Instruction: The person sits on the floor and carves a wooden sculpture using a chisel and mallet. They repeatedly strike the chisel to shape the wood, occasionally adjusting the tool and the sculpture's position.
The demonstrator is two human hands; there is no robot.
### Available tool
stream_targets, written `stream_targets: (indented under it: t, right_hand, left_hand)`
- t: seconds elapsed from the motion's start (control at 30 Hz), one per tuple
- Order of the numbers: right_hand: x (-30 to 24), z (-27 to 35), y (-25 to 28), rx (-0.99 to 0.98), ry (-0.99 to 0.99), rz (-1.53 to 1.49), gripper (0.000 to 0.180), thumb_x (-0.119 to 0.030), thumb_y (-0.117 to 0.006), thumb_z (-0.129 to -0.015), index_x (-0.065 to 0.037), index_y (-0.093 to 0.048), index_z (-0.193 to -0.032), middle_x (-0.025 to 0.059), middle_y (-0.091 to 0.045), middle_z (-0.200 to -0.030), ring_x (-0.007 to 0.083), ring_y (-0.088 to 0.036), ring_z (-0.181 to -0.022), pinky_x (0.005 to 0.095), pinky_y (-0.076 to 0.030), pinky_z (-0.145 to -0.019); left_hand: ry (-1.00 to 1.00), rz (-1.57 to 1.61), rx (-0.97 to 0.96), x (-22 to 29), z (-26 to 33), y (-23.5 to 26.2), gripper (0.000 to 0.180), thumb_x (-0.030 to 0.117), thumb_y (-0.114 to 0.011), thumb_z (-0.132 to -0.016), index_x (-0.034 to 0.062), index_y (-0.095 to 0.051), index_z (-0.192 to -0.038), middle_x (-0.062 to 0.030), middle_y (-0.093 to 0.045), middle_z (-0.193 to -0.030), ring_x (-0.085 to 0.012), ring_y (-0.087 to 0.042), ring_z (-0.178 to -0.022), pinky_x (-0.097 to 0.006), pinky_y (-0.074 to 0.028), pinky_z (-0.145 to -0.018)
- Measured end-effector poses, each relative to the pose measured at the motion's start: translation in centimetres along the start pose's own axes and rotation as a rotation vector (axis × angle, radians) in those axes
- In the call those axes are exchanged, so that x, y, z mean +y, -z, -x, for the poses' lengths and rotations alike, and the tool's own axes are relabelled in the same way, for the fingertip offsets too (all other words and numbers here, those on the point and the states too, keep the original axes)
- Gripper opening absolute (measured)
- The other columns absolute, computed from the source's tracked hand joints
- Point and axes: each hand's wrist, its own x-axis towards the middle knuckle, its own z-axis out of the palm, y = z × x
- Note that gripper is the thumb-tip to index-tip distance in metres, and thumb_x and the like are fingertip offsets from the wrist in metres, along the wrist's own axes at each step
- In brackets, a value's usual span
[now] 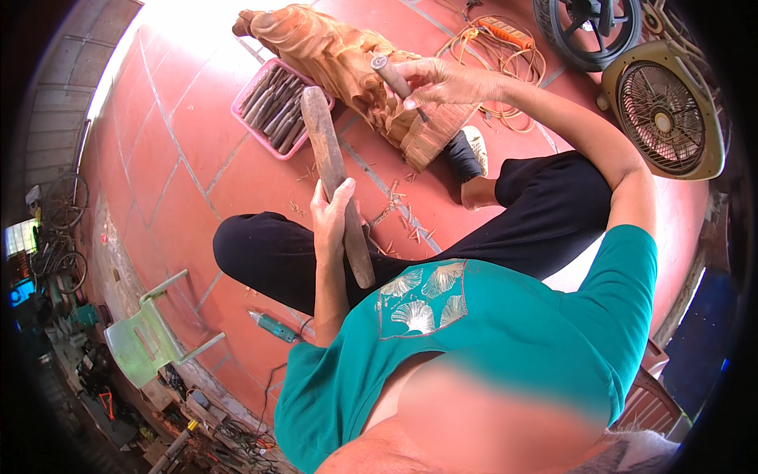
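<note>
My left hand [333, 207] is wrapped round a long flat-sided wooden mallet [322, 138], which slants above my crossed legs. My right hand [430, 83] grips a wood chisel [388, 73] with a worn round butt. The chisel's tip points down at the broad lower end of a carved wooden sculpture [324, 51]; whether it touches the wood I cannot tell. The sculpture lies on its side on the tiled floor, its surface cut in deep folds. Beside it stands a pink plastic basket [286, 152] full of dark-handled carving tools [276, 107].
Wood chips [414, 229] are scattered before my legs. An orange power strip [505, 33] with coiled cord, a fan [662, 118] and a wheel [591, 31] are at the far right. A green rotary tool [272, 325] and a pale green chair [146, 344] are on the left.
</note>
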Motion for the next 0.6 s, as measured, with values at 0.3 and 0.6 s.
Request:
stream_targets:
  t: [0.3,0.6]
  right_hand:
    - [-0.6,-0.1,-0.4,-0.058,0.059,-0.031,0.031,-0.004,-0.067,-0.091,-0.007,-0.062,-0.122,-0.001,-0.063,-0.106,0.0114,-0.058,-0.105,0.0328,-0.047,-0.099]
    - [-0.7,-0.1,-1.3,-0.05,0.017,0.177,0.045,-0.005,-0.07,-0.089,-0.009,-0.057,-0.132,0.003,-0.064,-0.102,0.0144,-0.059,-0.098,0.0338,-0.048,-0.09]
  left_hand:
    - [-0.027,-0.054,-0.048,0.3,0.2,0.1,0.033,0.024,-0.066,-0.094,-0.0008,-0.056,-0.113,-0.0039,-0.055,-0.07,-0.0113,-0.055,-0.051,-0.025,-0.047,-0.041]
    - [-0.54,-0.107,-0.077,7.5,3.3,-0.9,0.041,0.014,-0.059,-0.095,-0.0063,-0.049,-0.13,-0.0061,-0.056,-0.069,-0.0117,-0.053,-0.051,-0.025,-0.046,-0.049]
